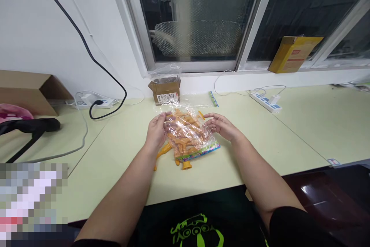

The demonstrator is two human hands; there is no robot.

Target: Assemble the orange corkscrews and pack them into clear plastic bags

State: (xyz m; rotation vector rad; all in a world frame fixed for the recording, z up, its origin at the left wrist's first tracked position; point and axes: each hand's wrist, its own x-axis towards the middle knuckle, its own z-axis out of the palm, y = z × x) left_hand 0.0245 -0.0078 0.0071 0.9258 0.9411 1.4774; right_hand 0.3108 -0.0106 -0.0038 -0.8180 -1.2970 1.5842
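A clear plastic bag (pixel 187 133) with a colourful printed strip along its near edge is in front of me. Orange-yellow plastic pieces show through it, but whether all of them are inside or some lie under it I cannot tell. My left hand (pixel 157 130) is closed on the bag's left side, thumb on top. At the right side, my right hand (pixel 222 126) has its fingers apart and touches or nearly touches the film. Loose pieces stick out around the bag, among them a long orange piece (pixel 164 149) and a flared orange piece (pixel 187 165).
Behind the bag stands an opened cardboard box (pixel 166 92), beside a flat clear bag with a printed strip (pixel 214 99). Power strips (pixel 266 102) with cables lie at the right and left. A black stand (pixel 31 125) and a large carton (pixel 26 89) occupy the left.
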